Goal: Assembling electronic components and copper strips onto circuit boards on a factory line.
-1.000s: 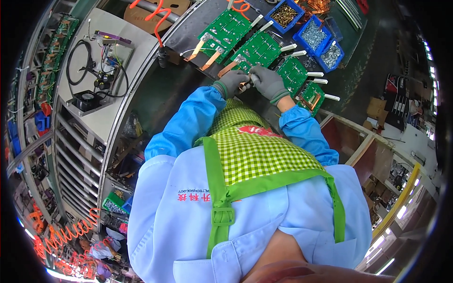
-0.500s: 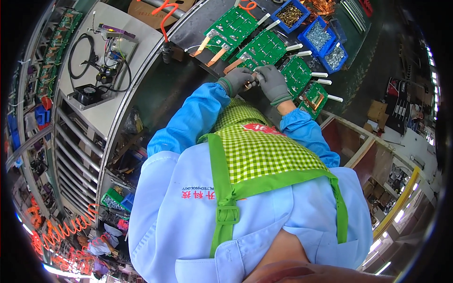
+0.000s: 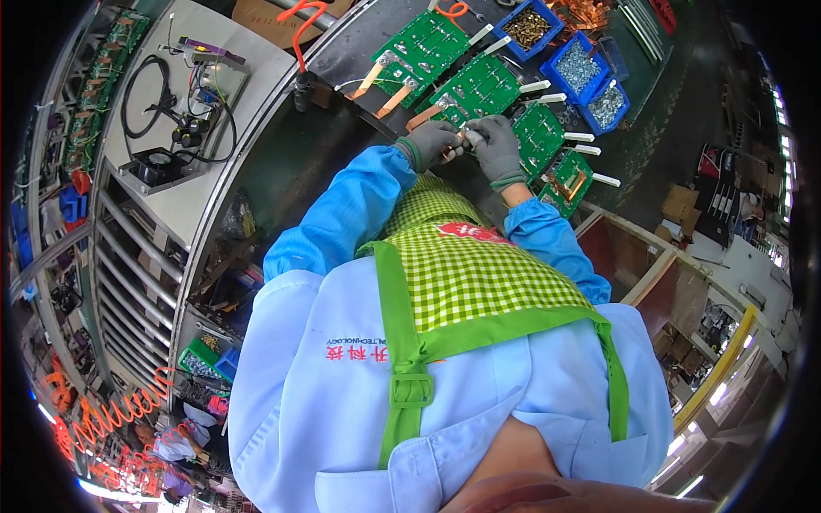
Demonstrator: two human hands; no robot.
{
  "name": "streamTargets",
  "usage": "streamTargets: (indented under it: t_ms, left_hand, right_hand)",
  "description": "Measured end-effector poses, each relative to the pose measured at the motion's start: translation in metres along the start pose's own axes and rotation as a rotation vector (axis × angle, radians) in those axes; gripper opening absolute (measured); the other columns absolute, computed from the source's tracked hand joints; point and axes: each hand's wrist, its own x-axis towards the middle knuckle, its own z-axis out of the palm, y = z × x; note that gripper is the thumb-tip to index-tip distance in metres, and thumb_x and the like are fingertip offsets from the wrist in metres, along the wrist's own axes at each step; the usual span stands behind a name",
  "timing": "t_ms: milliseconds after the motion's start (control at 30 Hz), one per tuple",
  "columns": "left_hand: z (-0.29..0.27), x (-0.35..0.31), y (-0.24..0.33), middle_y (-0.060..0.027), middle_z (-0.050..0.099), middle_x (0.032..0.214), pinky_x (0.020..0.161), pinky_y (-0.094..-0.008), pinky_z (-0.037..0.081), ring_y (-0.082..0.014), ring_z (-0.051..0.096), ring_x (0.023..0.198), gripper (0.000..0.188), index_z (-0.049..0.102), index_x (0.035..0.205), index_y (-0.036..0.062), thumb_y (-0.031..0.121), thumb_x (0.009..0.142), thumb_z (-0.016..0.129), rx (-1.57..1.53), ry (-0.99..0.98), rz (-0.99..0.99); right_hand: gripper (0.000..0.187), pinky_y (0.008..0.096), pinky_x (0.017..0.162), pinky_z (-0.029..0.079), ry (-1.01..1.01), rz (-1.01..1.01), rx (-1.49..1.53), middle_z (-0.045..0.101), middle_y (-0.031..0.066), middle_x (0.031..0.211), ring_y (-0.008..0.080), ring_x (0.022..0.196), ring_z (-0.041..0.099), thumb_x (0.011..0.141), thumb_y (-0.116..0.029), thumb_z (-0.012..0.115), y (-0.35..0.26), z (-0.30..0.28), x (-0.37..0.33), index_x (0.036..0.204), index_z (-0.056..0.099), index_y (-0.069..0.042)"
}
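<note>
In front of my apron, both hands wear grey gloves and nearly touch at the near edge of the dark bench. My left hand is closed on a small copper-coloured piece, mostly covered by its fingers. My right hand has its fingers pinched at the same piece; any smaller part between them is too small to make out. Just beyond the hands lies a green circuit board with a copper strip. Another green board lies by my right hand.
Blue bins hold brass-coloured fasteners and silvery fasteners. A green board with copper strips lies far left. An orange coiled hose hangs beside it. On a pale table stands a wired assembly with a fan.
My right hand's fingers have shifted slightly at the small piece. My left hand stays almost in place, and the boards have not moved.
</note>
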Motion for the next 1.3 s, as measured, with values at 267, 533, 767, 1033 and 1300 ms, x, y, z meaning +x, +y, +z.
streamTargets:
  t_ms: [267,533,767,1033,1300]
  left_hand:
    - [-0.006,0.005,-0.008,-0.0078,0.058,0.082,0.054,-0.0198,0.047,-0.0113,0.056,0.069,0.015,0.055,0.095,-0.0001,0.006,0.082,0.054,0.056,-0.007,0.022]
    - [-0.002,0.004,-0.008,-0.0097,0.058,0.081,0.053,-0.0198,0.047,-0.0117,0.056,0.068,0.016,0.055,0.096,-0.0017,0.005,0.082,0.052,0.070,0.019,0.065]
    - [0.011,-0.006,0.000,-0.0094,0.058,0.079,0.051,-0.0197,0.047,-0.0115,0.055,0.063,0.014,0.055,0.095,-0.0017,0.004,0.083,0.050,0.137,0.066,0.084]
    - [-0.001,0.012,-0.013,-0.0096,0.058,0.084,0.055,-0.0209,0.048,-0.0137,0.058,0.070,0.015,0.055,0.096,-0.0028,0.003,0.082,0.051,0.026,-0.015,0.117]
    - [0.001,0.005,-0.010,-0.0112,0.058,0.087,0.055,-0.0213,0.049,-0.0156,0.059,0.072,0.016,0.054,0.096,-0.0035,0.004,0.082,0.052,-0.012,0.003,0.087]
  right_hand:
    - [0.018,0.0355,0.067,0.047,-0.046,0.172,0.044,0.050,0.0137,0.088,0.0291,0.079,0.056,0.072,-0.014,0.066,0.000,0.008,0.002,0.085,0.059,-0.004]
    - [0.018,0.0357,0.070,0.047,-0.002,0.086,0.065,0.051,0.0135,0.093,0.0282,0.083,0.055,0.073,-0.018,0.066,-0.006,0.004,0.001,0.086,0.061,-0.007]
    - [0.018,0.0383,0.073,0.047,-0.053,-0.024,-0.035,0.054,0.0138,0.091,0.0307,0.085,0.056,0.074,-0.020,0.065,-0.008,-0.008,0.005,0.087,0.062,-0.008]
    - [0.021,0.0379,0.068,0.048,-0.033,0.266,0.109,0.053,0.0133,0.092,0.0306,0.078,0.057,0.074,-0.023,0.065,-0.024,-0.013,0.005,0.087,0.060,-0.008]
    - [0.018,0.0391,0.073,0.046,-0.076,0.182,-0.222,0.053,0.0127,0.093,0.0305,0.086,0.054,0.075,-0.023,0.063,-0.013,0.000,-0.002,0.082,0.058,-0.007]
